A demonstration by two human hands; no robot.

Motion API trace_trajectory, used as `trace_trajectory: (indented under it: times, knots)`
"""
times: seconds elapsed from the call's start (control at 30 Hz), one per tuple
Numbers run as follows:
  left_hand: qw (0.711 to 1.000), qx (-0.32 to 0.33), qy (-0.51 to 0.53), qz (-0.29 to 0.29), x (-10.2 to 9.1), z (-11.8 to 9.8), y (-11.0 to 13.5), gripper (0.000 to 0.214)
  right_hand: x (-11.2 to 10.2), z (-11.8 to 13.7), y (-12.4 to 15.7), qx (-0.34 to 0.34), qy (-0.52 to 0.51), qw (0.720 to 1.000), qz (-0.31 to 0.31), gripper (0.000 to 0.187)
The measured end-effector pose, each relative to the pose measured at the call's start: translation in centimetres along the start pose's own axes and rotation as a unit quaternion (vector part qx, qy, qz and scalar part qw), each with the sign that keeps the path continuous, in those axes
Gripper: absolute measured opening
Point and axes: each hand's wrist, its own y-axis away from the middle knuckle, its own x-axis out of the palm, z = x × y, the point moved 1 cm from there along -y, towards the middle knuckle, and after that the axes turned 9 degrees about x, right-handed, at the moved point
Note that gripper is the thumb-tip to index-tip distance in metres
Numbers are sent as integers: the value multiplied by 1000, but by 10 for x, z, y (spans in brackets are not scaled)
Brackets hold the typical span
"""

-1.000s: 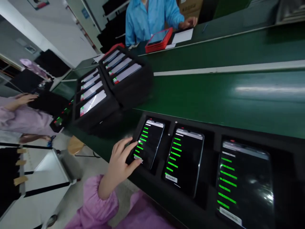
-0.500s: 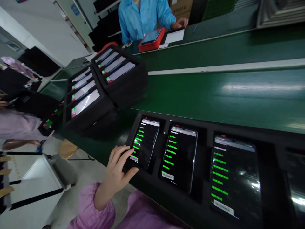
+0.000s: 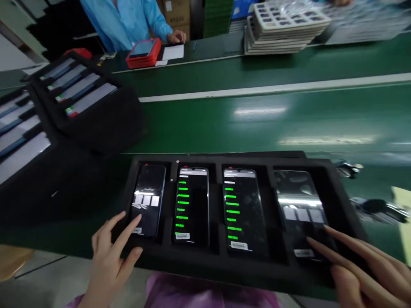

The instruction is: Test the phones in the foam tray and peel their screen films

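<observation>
A black foam tray (image 3: 195,262) lies along the front of the green bench, with several phones in its slots. My left hand (image 3: 112,248) is open, a fingertip at the lower part of the leftmost phone (image 3: 148,214), whose screen shows small white panels. At the far right slot, my right hand (image 3: 362,261) has its fingers stretched out over the lower screen of the rightmost phone (image 3: 298,203), which also shows pale panels. Between them, the second phone (image 3: 199,205) and the third phone (image 3: 248,201) display green text lines on black, each with a white barcode label.
Stacked black foam trays (image 3: 105,119) of phones stand at left. Across the bench, a person in a blue coat (image 3: 125,21) rests a hand near a red tray (image 3: 154,53). Pale trays (image 3: 285,30) are piled at the back. Dark metallic items (image 3: 375,205) lie right.
The view has swung right, bringing my right hand in at the rightmost phone. On the leftmost phone, the green text has given way to white panels. My left hand stays by that phone.
</observation>
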Motion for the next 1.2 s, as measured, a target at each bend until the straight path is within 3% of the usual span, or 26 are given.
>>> trace_trajectory:
  times: [0.2, 0.43, 0.63, 0.73, 0.83, 0.93, 1.03, 1.2]
  knots:
    - [1000, 16, -13, 6, 11, 15, 14, 60, -5, 16, -12, -43, 6, 999, -23, 30]
    - [1000, 2, -14, 3, 10, 10, 12, 60, -12, 23, -12, -40, 16, 999, -18, 30]
    - [1000, 5, -16, -1, 11, 11, 9, 53, -7, 34, -35, -47, 60, 996, 37, 36]
    - [1000, 15, -13, -3, 10, 11, 7, 51, -2, 49, -46, -52, 51, 997, 33, 32]
    - [1000, 23, -14, -2, 9, 12, 7, 52, 3, 73, -54, -113, -2, 992, 55, 37]
    - [1000, 15, -5, 0, 9, 13, 6, 53, 8, 88, -56, -169, 9, 982, 81, 40]
    - [1000, 18, -1, -1, 7, 9, 3, 54, 9, 86, -48, -162, -19, 984, 68, 38]
    - [1000, 3, -2, 4, 2, 1, -4, 53, 23, 55, -22, -152, -68, 982, 94, 63]
